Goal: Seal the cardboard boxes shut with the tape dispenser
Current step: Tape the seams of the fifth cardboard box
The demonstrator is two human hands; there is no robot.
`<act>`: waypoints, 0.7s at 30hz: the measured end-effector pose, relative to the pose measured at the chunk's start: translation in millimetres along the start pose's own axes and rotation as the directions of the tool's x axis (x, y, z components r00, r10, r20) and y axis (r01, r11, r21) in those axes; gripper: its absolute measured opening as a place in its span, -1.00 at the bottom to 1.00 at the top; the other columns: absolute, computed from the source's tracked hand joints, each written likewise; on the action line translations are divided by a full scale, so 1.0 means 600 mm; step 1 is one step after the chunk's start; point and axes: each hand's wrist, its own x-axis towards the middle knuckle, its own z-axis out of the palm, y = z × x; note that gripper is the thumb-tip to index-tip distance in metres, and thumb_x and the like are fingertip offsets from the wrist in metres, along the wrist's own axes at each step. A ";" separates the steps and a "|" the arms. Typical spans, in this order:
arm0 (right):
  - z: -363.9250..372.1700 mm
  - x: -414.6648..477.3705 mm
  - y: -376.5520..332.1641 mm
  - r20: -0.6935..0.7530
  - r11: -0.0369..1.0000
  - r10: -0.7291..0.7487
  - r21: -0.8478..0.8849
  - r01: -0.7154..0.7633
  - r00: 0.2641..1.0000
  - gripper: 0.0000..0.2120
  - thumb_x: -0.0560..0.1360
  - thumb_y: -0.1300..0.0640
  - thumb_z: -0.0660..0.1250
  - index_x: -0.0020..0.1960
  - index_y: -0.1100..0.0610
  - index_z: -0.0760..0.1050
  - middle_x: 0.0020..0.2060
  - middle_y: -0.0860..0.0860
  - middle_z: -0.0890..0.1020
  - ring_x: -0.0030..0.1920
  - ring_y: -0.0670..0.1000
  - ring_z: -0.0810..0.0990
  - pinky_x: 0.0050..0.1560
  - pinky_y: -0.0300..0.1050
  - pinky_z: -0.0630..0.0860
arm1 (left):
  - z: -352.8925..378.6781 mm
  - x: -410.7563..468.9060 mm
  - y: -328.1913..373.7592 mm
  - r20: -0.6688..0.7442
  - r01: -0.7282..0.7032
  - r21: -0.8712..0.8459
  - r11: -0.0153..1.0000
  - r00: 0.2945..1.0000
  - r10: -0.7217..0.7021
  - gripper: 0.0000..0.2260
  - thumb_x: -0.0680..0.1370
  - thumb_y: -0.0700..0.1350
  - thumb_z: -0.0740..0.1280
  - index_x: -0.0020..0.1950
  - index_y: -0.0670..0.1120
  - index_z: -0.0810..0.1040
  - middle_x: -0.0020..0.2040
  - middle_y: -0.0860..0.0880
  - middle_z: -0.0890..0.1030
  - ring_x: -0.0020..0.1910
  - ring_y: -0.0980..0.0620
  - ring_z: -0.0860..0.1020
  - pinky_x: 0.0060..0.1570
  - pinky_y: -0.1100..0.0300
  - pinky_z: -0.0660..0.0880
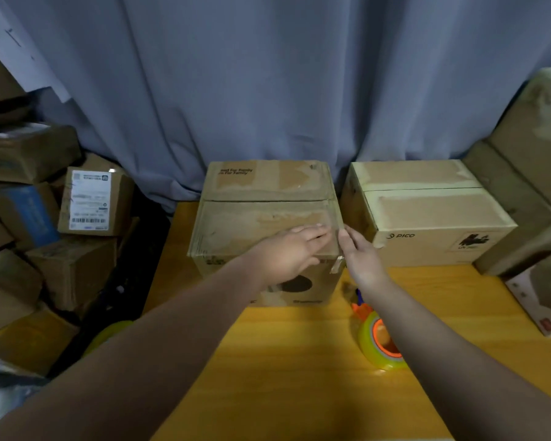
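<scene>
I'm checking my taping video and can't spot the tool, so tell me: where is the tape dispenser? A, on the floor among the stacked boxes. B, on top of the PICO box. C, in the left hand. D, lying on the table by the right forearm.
D: the tape dispenser lies on the yellow table, partly under the right forearm, while the left hand and right hand touch the brown box with straight fingers.

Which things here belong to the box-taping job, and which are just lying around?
Job: middle cardboard box, with the left hand flat on its top and the right hand at its right edge; PICO box beside it; tape dispenser on the table.
Lying about: pile of boxes on the left; stacked boxes on the right; white carton; curtain.
</scene>
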 end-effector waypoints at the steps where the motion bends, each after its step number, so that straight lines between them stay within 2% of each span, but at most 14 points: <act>1: 0.002 -0.002 0.005 -0.005 1.000 -0.019 -0.006 0.019 1.000 -0.56 0.64 -0.02 0.10 0.47 0.12 0.32 0.37 0.08 0.44 0.38 0.09 0.38 0.39 -0.01 0.30 | -0.001 -0.016 -0.011 0.007 0.028 0.049 0.998 1.000 -0.029 -0.49 0.66 0.01 0.12 0.57 -0.02 0.03 0.58 -0.03 0.03 0.54 -0.01 0.00 0.49 0.13 -0.11; 3: 0.008 -0.002 0.012 -0.026 0.999 -0.042 -0.025 0.041 0.999 -0.56 0.64 -0.03 0.09 0.45 0.13 0.35 0.33 0.09 0.49 0.35 0.11 0.42 0.36 0.09 0.36 | 0.002 -0.053 -0.031 0.027 0.157 0.156 0.975 0.986 -0.163 -0.47 0.65 0.12 0.05 0.57 0.08 -0.07 0.58 -0.01 -0.06 0.55 -0.03 -0.06 0.48 0.07 -0.15; 5: 0.013 0.001 0.013 -0.064 0.995 -0.065 -0.082 0.060 0.996 -0.58 0.65 -0.02 0.07 0.41 0.15 0.40 0.27 0.10 0.54 0.30 0.10 0.46 0.31 0.11 0.41 | 0.004 -0.078 -0.038 0.033 0.265 0.205 0.942 0.960 -0.277 -0.46 0.65 0.13 0.00 0.55 0.11 -0.18 0.58 -0.03 -0.14 0.55 -0.03 -0.12 0.48 0.08 -0.17; 9: 0.011 0.012 0.009 -0.130 0.984 -0.108 -0.159 0.087 0.986 -0.57 0.64 -0.04 0.05 0.32 0.17 0.49 0.17 0.11 0.61 0.21 0.12 0.54 0.22 0.12 0.48 | 0.008 -0.057 -0.036 -0.013 0.313 0.187 0.931 0.949 -0.316 -0.50 0.67 0.05 -0.02 0.56 0.10 -0.17 0.58 -0.01 -0.12 0.55 -0.02 -0.11 0.47 0.12 -0.14; 12: -0.003 0.039 -0.006 -0.152 0.977 -0.102 -0.204 0.070 0.983 -0.60 0.65 0.01 0.06 0.31 0.20 0.49 0.13 0.14 0.62 0.17 0.15 0.55 0.16 0.08 0.51 | 0.007 -0.023 -0.039 -0.032 0.332 0.166 0.929 0.943 -0.331 -0.52 0.68 0.04 -0.03 0.56 0.11 -0.13 0.58 -0.02 -0.08 0.55 -0.02 -0.08 0.47 0.13 -0.09; 16: -0.027 0.076 -0.027 -0.147 0.945 -0.103 -0.323 0.051 0.984 -0.58 0.66 0.01 0.08 0.42 0.20 0.37 0.27 0.16 0.53 0.29 0.17 0.46 0.25 -0.01 0.40 | 0.000 0.035 -0.043 -0.035 0.370 0.142 0.918 0.929 -0.369 -0.53 0.68 0.05 0.00 0.57 0.12 -0.06 0.58 -0.04 -0.01 0.54 -0.06 0.00 0.46 0.06 0.05; 19: -0.042 0.091 -0.033 -0.077 0.922 -0.079 -0.385 0.043 0.994 -0.53 0.64 0.01 0.11 0.50 0.17 0.24 0.37 0.13 0.44 0.38 0.14 0.39 0.34 -0.03 0.33 | -0.008 0.076 -0.054 0.012 0.398 0.141 0.907 0.915 -0.403 -0.51 0.68 -0.01 0.06 0.56 0.13 -0.06 0.58 -0.05 -0.02 0.54 -0.07 0.00 0.46 0.03 0.05; 21: -0.051 0.095 -0.038 -0.028 0.906 -0.080 -0.418 0.061 0.996 -0.53 0.64 0.03 0.14 0.51 0.14 0.22 0.38 0.11 0.44 0.38 0.12 0.39 0.35 -0.03 0.34 | -0.013 0.087 -0.069 0.039 0.416 0.173 0.893 0.903 -0.428 -0.43 0.66 -0.07 0.16 0.56 0.13 -0.09 0.58 -0.04 -0.03 0.54 -0.06 0.00 0.48 0.01 0.06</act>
